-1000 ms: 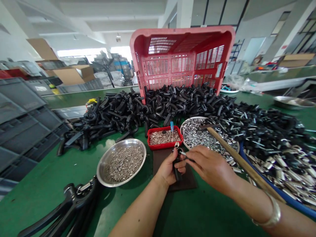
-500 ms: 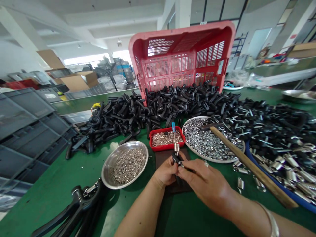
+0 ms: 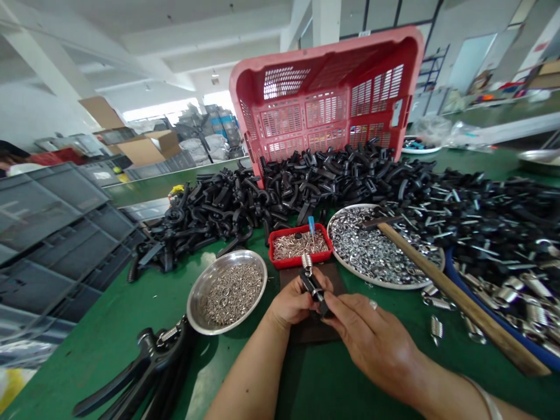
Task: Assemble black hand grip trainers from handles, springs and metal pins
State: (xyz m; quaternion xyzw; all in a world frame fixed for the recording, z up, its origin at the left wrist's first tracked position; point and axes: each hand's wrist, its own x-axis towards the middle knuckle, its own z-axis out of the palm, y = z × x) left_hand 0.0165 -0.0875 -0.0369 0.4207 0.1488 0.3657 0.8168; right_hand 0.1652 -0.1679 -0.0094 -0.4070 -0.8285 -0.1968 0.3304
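Note:
My left hand (image 3: pixel 291 303) is closed around a small black plastic part (image 3: pixel 310 284), which has a bright metal ring near its lower end. A silver coil spring (image 3: pixel 307 263) sticks up from the part's far end. From the right, my right hand (image 3: pixel 371 332) pinches the near end of the same part with thumb and fingers; their exact contact is partly hidden. Beneath both hands lies a dark brown pad (image 3: pixel 301 332). Just beyond them is a red tray (image 3: pixel 276 262) of thin metal pins, with a blue-handled screwdriver (image 3: pixel 311 224) standing in it.
At the left stands a metal bowl (image 3: pixel 192 312) of small metal pieces, near black spring hand grips (image 3: pixel 149 373). A hammer (image 3: pixel 446 286) lies across a white plate (image 3: pixel 350 269) of metal bits. Loose springs (image 3: pixel 436 328), heaped black handles (image 3: pixel 219 204) and a red basket (image 3: pixel 326 49) surround the work.
The black part has tilted and now shows more of its length between my hands, with the spring shifted slightly left and lower. My right fingers have moved toward its near end.

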